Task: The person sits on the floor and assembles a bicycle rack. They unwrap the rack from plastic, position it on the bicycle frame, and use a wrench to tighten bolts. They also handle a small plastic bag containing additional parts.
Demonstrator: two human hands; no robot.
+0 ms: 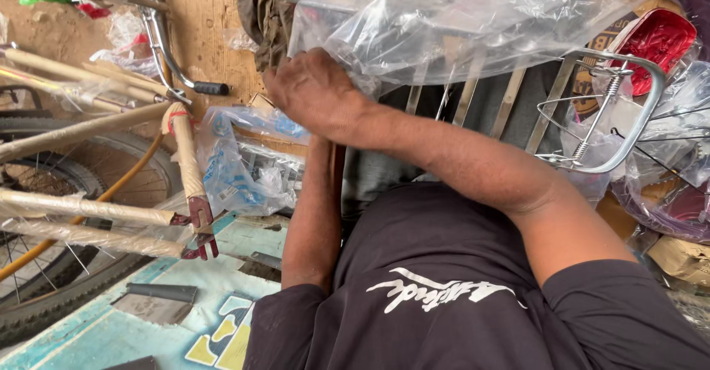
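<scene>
My right hand (pixel 314 89) presses closed-fingered on the clear plastic wrap (pixel 458 15) over the bicycle rear carrier rack (pixel 592 111). My left hand is hidden beneath it; I cannot tell its grip. Tugging could tear the wrap on the rack's spring clip (pixel 599 118).

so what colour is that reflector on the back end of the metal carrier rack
Red, glossy under clear plastic wrap: the reflector sits at the rack's far end, top right of the head view.

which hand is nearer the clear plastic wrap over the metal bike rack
Right. The right hand rests on the clear plastic wrap at its lower left edge; the left hand is hidden beneath the right forearm, so its position is unclear.
</scene>
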